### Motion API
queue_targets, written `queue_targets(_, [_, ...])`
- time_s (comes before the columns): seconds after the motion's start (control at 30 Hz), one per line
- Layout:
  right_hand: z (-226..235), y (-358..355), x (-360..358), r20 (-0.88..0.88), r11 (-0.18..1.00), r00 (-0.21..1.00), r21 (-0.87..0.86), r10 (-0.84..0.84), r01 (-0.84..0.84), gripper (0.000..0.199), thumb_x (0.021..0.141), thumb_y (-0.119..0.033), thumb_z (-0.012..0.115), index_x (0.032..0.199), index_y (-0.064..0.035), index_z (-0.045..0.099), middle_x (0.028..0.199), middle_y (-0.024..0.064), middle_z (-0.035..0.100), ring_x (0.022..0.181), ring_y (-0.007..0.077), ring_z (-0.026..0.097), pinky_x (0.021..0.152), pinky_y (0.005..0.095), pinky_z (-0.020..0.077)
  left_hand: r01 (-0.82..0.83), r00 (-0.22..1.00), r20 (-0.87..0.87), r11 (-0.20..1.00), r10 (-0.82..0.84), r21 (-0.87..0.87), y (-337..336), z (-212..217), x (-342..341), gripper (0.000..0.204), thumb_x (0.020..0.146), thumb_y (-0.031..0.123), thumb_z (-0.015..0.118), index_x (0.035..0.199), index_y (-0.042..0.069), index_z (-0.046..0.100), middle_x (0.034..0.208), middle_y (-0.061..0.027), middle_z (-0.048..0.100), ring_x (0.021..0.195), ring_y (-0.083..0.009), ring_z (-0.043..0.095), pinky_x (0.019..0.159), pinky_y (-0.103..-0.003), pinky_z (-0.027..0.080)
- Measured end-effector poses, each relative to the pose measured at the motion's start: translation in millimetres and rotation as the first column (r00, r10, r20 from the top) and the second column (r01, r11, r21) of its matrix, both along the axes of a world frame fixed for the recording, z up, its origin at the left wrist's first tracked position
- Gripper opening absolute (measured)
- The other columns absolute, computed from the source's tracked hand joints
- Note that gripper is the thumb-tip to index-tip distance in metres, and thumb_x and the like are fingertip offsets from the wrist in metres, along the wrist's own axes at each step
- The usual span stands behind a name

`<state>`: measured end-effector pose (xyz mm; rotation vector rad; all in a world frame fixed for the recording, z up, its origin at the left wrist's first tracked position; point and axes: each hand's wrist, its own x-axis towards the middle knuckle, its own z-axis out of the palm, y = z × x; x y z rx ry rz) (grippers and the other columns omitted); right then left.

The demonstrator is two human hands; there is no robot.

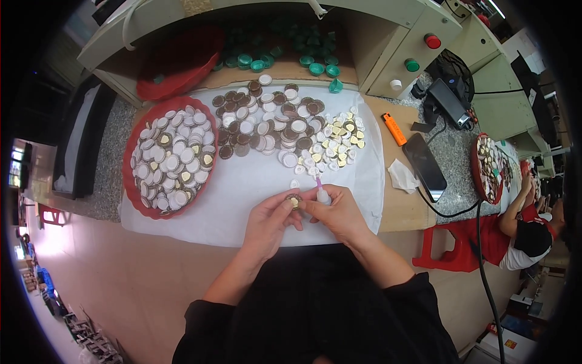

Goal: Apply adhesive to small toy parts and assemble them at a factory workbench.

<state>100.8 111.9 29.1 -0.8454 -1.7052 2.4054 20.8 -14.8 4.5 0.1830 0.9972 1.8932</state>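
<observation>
My left hand (267, 221) pinches a small round scalloped-edged disc (294, 199) with a gold heart-shaped piece on its face. My right hand (342, 215) grips a small white squeeze bottle (324, 196) with a purplish nozzle pointing away from me. Its thumb and fingertip also meet the disc's right edge. Just beyond lies a single white piece (294, 183). Farther back, loose brown and white discs (267, 115) spread over the white sheet (182, 233). To their right is a heap of small gold and white heart pieces (339, 142).
A red scalloped basin (129, 173) full of discs stands at left, an empty-looking red basin (182, 67) behind it. Green cups (316, 69) sit on the shelf. An orange lighter (394, 129), phone (425, 167) and cable lie at right. Another person (527, 233) works far right.
</observation>
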Motion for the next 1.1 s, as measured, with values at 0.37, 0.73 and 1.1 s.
queue_targets(0.37, [0.5, 2.6, -0.5, -0.022, 0.998, 0.998, 0.01, 0.065, -0.065, 0.017, 0.071, -0.01, 0.064, 0.084, 0.0002, 0.06, 0.075, 0.0042, 0.059, 0.064, 0.008, 0.052, 0.053, 0.0209, 0.0401, -0.025, 0.999, -0.048, 0.998, 0.023, -0.06, 2.8, 2.0, -1.5, 0.02, 0.079, 0.008, 0.054, 0.096, -0.004, 0.053, 0.082, -0.0085, 0.057, 0.061, -0.01, 0.049, 0.051, -0.023, 0.043])
queue_targets(0.73, [-1.3, 7.6, 6.1, -0.003, 0.998, 0.999, -0.058, -0.035, 0.035, 0.018, 0.072, -0.015, 0.063, 0.08, 0.0001, 0.057, 0.068, 0.0018, 0.054, 0.054, 0.0068, 0.047, 0.048, 0.0191, 0.0379, -0.243, 0.91, -0.373, 0.961, 0.18, -0.132, -15.8, 9.7, -17.0, 0.016, 0.079, 0.003, 0.051, 0.093, -0.002, 0.056, 0.074, -0.0043, 0.053, 0.052, -0.0084, 0.047, 0.047, -0.02, 0.04])
queue_targets(1.1, [0.0, 12.5, 7.4, -0.056, 0.986, 0.996, -0.158, -0.066, 0.057, 0.017, 0.076, -0.018, 0.058, 0.081, -0.0023, 0.054, 0.066, 0.0018, 0.05, 0.053, 0.0092, 0.046, 0.051, 0.0229, 0.0388, -0.875, -0.358, -0.811, 0.469, -0.462, 0.119, -49.3, 39.5, -115.7, 0.019, 0.074, 0.014, 0.058, 0.091, 0.008, 0.061, 0.094, -0.0077, 0.055, 0.083, -0.0238, 0.047, 0.074, -0.034, 0.037])
